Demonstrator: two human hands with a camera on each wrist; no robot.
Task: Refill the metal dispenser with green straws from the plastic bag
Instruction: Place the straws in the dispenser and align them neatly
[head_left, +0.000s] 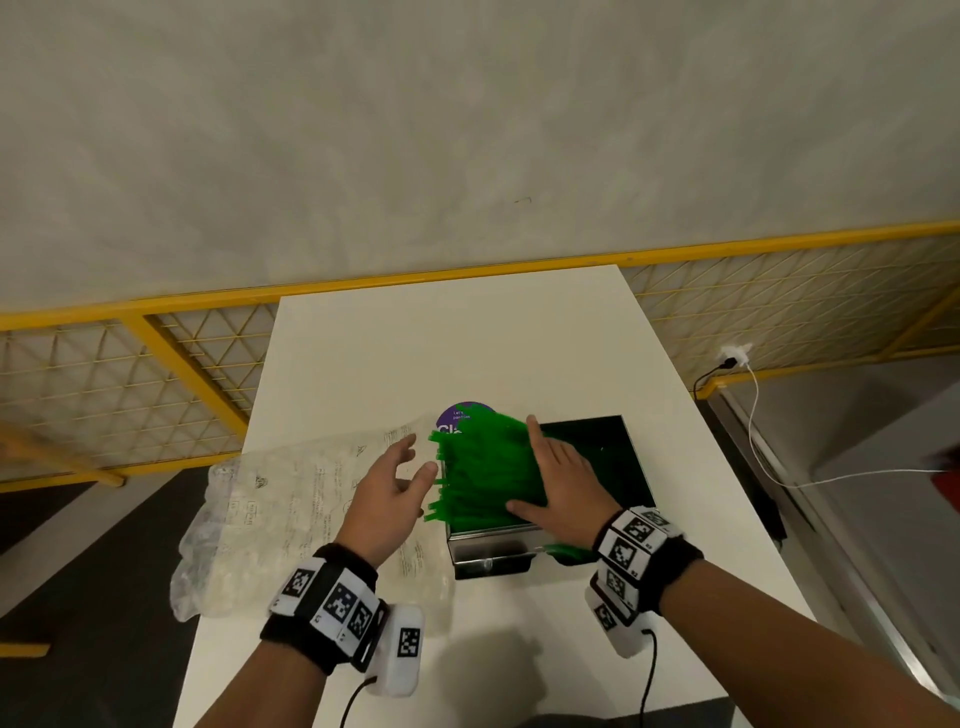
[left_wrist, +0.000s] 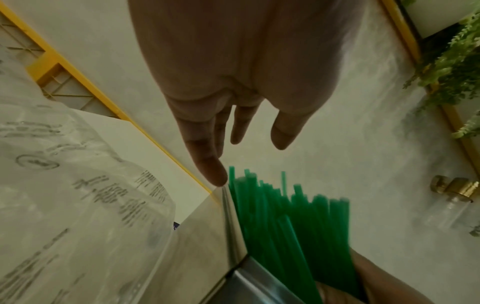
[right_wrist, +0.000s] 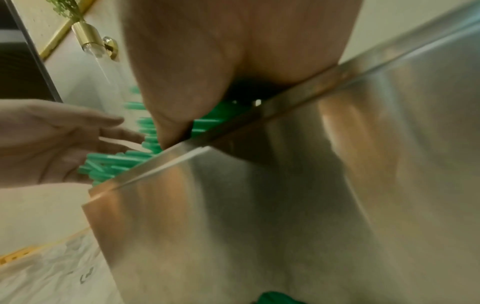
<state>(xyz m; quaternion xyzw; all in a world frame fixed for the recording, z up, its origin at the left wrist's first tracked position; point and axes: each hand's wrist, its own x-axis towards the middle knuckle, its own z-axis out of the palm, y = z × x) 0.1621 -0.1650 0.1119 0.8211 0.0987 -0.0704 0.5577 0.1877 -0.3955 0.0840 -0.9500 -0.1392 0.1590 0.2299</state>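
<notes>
My right hand (head_left: 558, 480) lies flat, pressing the green straws (head_left: 485, 475) into the metal dispenser (head_left: 491, 551). My left hand (head_left: 387, 491), grip apart and empty, should tap the jutting ends flush, gently, so none spill.

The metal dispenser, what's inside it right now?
Inside the metal dispenser lies a pile of green straws, their ends sticking out past its left side. The right hand presses flat on them, hiding those beneath. The bottom is covered.
</notes>
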